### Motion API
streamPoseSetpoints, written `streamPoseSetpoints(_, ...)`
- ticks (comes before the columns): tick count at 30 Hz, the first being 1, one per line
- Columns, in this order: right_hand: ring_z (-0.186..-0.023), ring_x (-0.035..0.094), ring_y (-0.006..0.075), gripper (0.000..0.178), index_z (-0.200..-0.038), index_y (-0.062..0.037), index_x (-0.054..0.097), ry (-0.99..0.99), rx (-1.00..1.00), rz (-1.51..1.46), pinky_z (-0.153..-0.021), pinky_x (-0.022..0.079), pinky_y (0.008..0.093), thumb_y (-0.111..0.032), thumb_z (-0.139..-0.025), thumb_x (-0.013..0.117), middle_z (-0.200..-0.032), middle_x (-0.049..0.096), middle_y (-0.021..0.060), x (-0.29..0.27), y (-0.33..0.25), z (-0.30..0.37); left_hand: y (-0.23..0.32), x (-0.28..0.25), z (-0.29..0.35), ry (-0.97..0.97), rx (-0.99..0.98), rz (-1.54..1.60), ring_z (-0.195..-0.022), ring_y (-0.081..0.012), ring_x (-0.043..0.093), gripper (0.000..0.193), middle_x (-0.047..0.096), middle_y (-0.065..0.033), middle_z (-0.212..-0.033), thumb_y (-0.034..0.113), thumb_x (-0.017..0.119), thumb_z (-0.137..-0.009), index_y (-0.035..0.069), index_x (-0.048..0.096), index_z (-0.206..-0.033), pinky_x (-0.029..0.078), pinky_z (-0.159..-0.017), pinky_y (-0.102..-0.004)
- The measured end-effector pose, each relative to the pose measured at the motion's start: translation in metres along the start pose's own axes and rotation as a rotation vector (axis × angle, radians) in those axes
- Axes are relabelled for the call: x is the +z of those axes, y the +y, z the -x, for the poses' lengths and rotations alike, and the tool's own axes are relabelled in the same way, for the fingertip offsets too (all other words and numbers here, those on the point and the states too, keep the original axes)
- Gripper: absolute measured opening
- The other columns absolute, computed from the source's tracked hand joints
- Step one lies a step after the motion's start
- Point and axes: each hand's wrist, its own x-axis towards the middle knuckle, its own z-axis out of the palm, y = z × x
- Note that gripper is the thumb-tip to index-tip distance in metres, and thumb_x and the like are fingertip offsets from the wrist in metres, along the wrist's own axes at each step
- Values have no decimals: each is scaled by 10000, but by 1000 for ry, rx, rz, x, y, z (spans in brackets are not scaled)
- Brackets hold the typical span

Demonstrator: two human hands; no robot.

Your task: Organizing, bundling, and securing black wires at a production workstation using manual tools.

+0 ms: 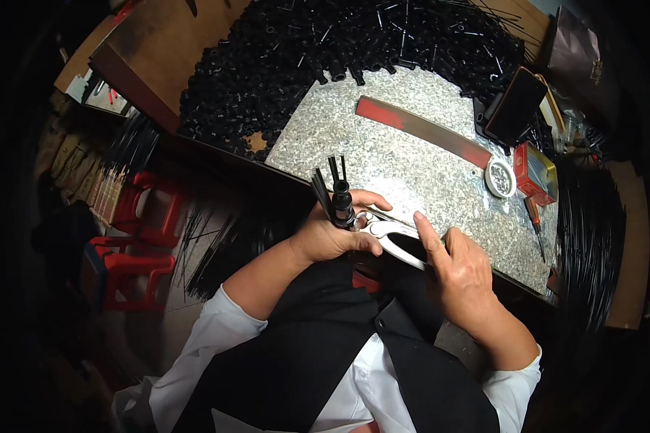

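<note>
Speckled grey table, one, fills the ground ahead of the person. Across its far side, a heap of black tubular parts, far too many to count. Black rods hang thick at the right edge; more lie over the floor at left, number uncountable. Two red plastic stools stand at left.

On the table: one flat bar, red paint at both ends, running from upper left to lower right. Near its right end, one dark slab, phone-like, leaning; one red box with a yellow-edged opening; one white round dish of small bright bits, touching or just beside the bar's end. Below the box, one orange-handled screwdriver, shaft pointing toward the person.

Left hand: fingers curled around one black tube, just in front of the table's near edge. Long axis nearly upright, leaning slightly left; open mouth up and away from the body, two prongs rising above it. One black strip-like piece beside it, tilted further left.

One white-handled tool, pliers or scissors, slants from the left hand down to the right hand. Right index stretched out, other fingers bent; cannot tell whether they grip the handles.
</note>
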Motion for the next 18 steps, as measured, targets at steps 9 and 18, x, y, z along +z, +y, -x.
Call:
streamPoseSetpoints(9, -575, 474, 223, 664, -1365, -101, 458, 8, -83, 9, -509, 410, 341, 3, -724, 593, -720, 401, 87, -11, 0, 12, 8, -1, 1, -175, -93, 244, -608, -11, 446, 683, 588, 27, -717, 316, 899, -561, -9, 599, -1082, 316, -535, -185)
streamPoseSetpoints(18, -575, 483, 206, 630, -1358, -81, 462, -50, -95, 110, -499, 416, 330, -12, -744, 584, -709, 392, 82, -19, -3, 17, 9, -2, -1, -275, -128, 7, -718, -43, 546, 339, 644, -28, -846, 131, 782, -734, 18, 625, -1012, 423, -609, -178)
